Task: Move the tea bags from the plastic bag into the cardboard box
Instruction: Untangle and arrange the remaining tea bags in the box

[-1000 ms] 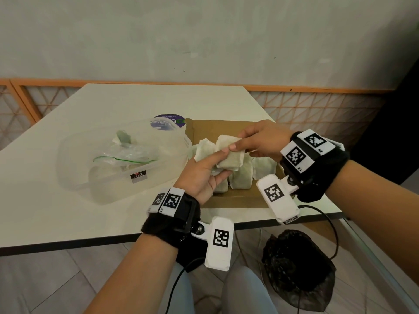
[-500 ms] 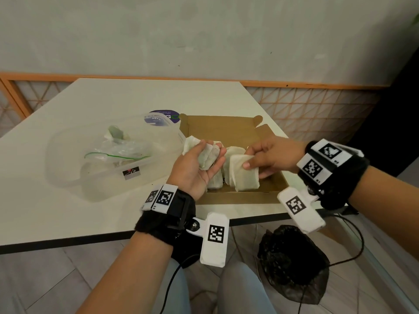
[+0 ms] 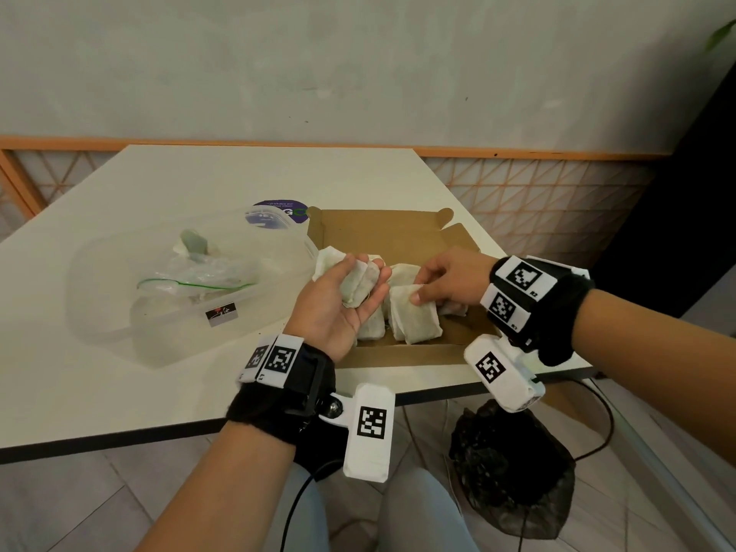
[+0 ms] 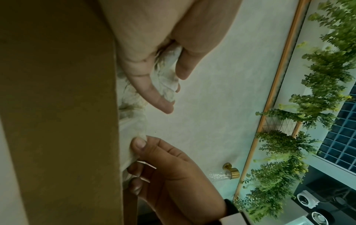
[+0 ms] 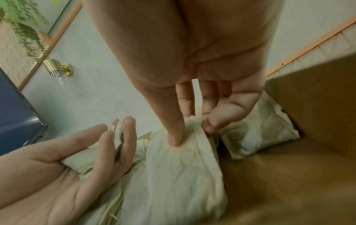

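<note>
The right hand (image 3: 450,282) has come down into the box (image 3: 458,336) and now pinches 1 tea bag (image 3: 414,316) against the others there. The left hand (image 3: 338,308) still cups 2 or 3 bags (image 3: 356,282), so more transfers remain.

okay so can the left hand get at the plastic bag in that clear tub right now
Probably not yet. The way to the plastic bag in the open clear tub looks free, but the left hand already holds a bunch of tea bags it would have to put down first.
</note>
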Demonstrator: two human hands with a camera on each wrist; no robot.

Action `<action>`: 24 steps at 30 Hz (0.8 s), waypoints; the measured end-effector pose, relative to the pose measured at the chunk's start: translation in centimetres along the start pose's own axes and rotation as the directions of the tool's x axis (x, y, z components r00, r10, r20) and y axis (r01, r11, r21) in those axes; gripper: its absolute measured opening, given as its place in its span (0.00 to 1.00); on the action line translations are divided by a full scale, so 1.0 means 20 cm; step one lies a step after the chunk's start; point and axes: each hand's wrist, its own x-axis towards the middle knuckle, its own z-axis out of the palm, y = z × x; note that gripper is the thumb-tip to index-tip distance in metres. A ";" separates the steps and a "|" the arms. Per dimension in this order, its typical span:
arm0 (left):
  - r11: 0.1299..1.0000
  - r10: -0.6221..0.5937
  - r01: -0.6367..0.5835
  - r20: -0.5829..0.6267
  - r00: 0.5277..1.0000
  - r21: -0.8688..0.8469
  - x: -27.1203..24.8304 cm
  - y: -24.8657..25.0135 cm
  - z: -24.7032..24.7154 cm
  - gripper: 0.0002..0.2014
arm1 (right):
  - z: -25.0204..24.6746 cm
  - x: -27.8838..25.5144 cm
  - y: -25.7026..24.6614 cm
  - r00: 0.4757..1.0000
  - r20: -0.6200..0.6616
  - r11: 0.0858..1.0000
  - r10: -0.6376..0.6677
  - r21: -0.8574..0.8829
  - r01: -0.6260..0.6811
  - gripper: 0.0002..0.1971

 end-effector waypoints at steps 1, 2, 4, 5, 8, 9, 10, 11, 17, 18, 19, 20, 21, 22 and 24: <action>1.000 0.000 0.000 -0.001 1.000 0.001 0.00 0.00 0.00 0.08 | -0.01 -0.01 -0.01 1.000 -0.001 1.000 -0.007 -0.007 0.007 0.09; 1.000 -0.001 0.001 0.001 1.000 0.003 0.00 0.00 0.00 0.08 | -0.03 -0.01 -0.02 1.000 -0.014 1.000 -0.019 -0.025 0.019 0.10; 1.000 -0.002 0.002 0.003 1.000 0.005 0.00 0.00 0.00 0.09 | -0.07 -0.03 -0.04 0.997 -0.065 0.997 -0.045 -0.071 0.040 0.13; 1.000 -0.001 0.001 0.003 1.000 0.002 0.00 0.00 0.00 0.09 | -0.10 -0.05 -0.05 0.994 -0.094 0.995 -0.057 -0.089 0.048 0.15; 1.000 -0.002 0.002 0.000 1.000 -0.009 -0.01 0.00 0.00 0.10 | -0.14 -0.10 -0.05 0.995 -0.090 0.996 -0.047 -0.080 0.039 0.15; 1.000 -0.002 0.002 0.001 1.000 -0.008 -0.01 0.00 0.00 0.10 | -0.14 -0.12 -0.04 0.999 -0.041 0.997 -0.024 -0.073 0.021 0.12; 1.000 -0.004 0.004 0.004 1.000 -0.007 -0.01 0.00 0.00 0.09 | -0.13 -0.14 -0.03 1.000 0.025 0.998 0.007 -0.067 -0.006 0.10; 1.000 -0.006 0.006 0.005 1.000 -0.007 -0.01 0.00 0.00 0.09 | -0.12 -0.16 -0.02 0.995 0.088 0.997 0.040 -0.075 -0.034 0.07; 1.000 -0.009 0.009 0.003 1.000 0.006 0.00 0.00 -0.01 0.09 | -0.05 -0.15 0.01 0.963 0.266 0.994 0.040 -0.111 -0.010 0.02; 1.000 -0.009 0.009 0.001 1.000 0.012 0.00 0.00 -0.01 0.09 | -0.04 -0.14 0.01 0.958 0.285 0.996 0.032 -0.086 -0.008 0.03; 1.000 -0.009 0.009 -0.003 1.000 0.019 0.00 0.00 0.00 0.09 | -0.03 -0.13 0.01 0.955 0.295 0.998 0.029 -0.062 -0.011 0.04; 1.000 -0.008 0.008 -0.006 1.000 0.025 0.00 0.00 0.00 0.09 | -0.01 -0.11 0.02 0.955 0.296 0.999 0.031 -0.036 -0.021 0.04; 1.000 -0.008 0.008 -0.008 1.000 0.028 0.00 0.00 0.00 0.09 | 0.00 -0.11 0.02 0.955 0.294 0.999 0.033 -0.008 -0.032 0.02; 1.000 -0.008 0.008 -0.009 1.000 0.029 0.00 0.00 0.00 0.09 | 0.02 -0.10 0.02 0.957 0.287 0.999 0.030 0.015 -0.036 0.02; 1.000 -0.008 0.008 -0.014 1.000 0.027 0.00 0.00 0.00 0.09 | 0.05 -0.09 0.03 0.966 0.258 0.999 0.023 0.040 -0.034 0.04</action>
